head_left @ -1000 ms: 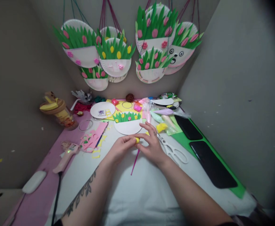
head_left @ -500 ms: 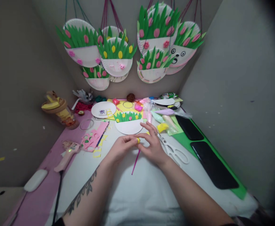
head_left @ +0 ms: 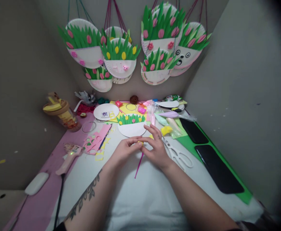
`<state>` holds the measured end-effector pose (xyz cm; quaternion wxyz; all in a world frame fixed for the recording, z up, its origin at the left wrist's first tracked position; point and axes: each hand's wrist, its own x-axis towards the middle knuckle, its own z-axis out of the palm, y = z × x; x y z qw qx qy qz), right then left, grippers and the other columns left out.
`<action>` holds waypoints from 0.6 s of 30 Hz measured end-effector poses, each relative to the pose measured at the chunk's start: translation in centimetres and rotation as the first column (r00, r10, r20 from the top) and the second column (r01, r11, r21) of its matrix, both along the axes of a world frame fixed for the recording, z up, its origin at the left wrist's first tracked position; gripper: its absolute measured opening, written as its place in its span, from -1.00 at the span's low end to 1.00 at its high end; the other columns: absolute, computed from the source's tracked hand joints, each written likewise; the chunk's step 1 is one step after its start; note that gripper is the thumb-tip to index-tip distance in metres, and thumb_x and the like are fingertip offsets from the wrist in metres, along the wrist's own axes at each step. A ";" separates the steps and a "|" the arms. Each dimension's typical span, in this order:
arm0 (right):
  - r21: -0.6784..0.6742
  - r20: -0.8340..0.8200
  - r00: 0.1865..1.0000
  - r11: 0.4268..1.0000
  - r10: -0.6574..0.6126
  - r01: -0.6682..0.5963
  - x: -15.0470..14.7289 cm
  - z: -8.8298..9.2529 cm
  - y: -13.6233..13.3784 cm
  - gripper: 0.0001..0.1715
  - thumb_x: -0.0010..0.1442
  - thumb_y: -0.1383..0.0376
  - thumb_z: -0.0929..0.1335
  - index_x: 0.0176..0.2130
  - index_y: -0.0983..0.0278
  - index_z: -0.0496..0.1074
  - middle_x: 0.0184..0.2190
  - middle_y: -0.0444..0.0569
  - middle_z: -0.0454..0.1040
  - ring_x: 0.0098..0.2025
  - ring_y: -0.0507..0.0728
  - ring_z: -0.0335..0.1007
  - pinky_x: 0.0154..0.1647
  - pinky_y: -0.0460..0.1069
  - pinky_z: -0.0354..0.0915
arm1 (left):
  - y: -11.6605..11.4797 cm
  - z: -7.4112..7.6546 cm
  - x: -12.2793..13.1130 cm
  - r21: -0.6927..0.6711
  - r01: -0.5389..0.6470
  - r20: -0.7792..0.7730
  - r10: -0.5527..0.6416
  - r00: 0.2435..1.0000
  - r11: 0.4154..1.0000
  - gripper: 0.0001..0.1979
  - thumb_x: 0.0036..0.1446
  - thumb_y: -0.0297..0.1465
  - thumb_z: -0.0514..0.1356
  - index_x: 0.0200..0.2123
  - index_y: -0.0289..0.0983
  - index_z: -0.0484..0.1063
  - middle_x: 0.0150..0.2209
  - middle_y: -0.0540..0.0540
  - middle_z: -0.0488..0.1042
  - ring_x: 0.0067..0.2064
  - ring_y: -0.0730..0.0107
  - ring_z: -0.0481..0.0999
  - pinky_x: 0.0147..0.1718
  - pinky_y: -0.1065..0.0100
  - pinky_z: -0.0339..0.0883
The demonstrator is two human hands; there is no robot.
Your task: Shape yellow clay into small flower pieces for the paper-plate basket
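Note:
My left hand (head_left: 123, 150) and my right hand (head_left: 155, 149) meet over the white table, fingertips pinched together on a small yellow piece (head_left: 141, 143) that is mostly hidden between them. A thin pink stick (head_left: 138, 165) lies on the table just below the hands. Right behind them lies a paper plate with green foam grass and small yellow and pink flowers (head_left: 131, 124). White scissors (head_left: 179, 154) rest beside my right wrist.
A pink glue gun (head_left: 69, 158) and cut pink foam (head_left: 95, 140) lie at the left. A white plate (head_left: 106, 111), yellow and green sheets and piping bags (head_left: 169, 119) crowd the back. Two black pads (head_left: 215, 166) lie at the right. Finished plate crafts (head_left: 121, 57) hang on the wall.
My fingers have closed further over the yellow piece, so less of it shows. The hands have stayed in the same spot.

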<state>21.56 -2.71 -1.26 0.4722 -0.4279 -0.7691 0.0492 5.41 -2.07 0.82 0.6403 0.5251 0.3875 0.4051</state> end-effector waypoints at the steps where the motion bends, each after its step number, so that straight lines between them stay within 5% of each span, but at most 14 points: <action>1: 0.001 -0.006 1.000 1.000 -0.009 0.009 0.0 0.0 0.0 -0.78 0.10 0.33 0.35 -0.21 0.14 0.50 0.18 -0.03 0.23 0.30 0.30 -0.05 0.23 0.32 0.02 | 0.0 0.0 0.0 0.000 -0.005 -0.001 0.005 1.000 1.000 -0.77 -0.03 -0.25 0.29 -0.37 -0.31 0.57 -0.04 -0.22 0.49 0.02 0.08 0.40 0.05 0.18 0.13; 18: 0.010 -0.012 1.000 1.000 0.021 -0.021 -0.1 -0.2 0.0 -0.78 0.09 0.36 0.35 -0.21 0.16 0.49 0.23 -0.02 0.19 0.31 0.31 -0.09 0.25 0.32 -0.01 | 0.1 -0.1 -0.4 0.044 0.021 -0.119 -0.015 0.993 0.999 -0.75 -0.01 -0.25 0.28 -0.30 -0.30 0.57 0.12 -0.22 0.38 0.15 0.07 0.32 0.15 0.17 0.04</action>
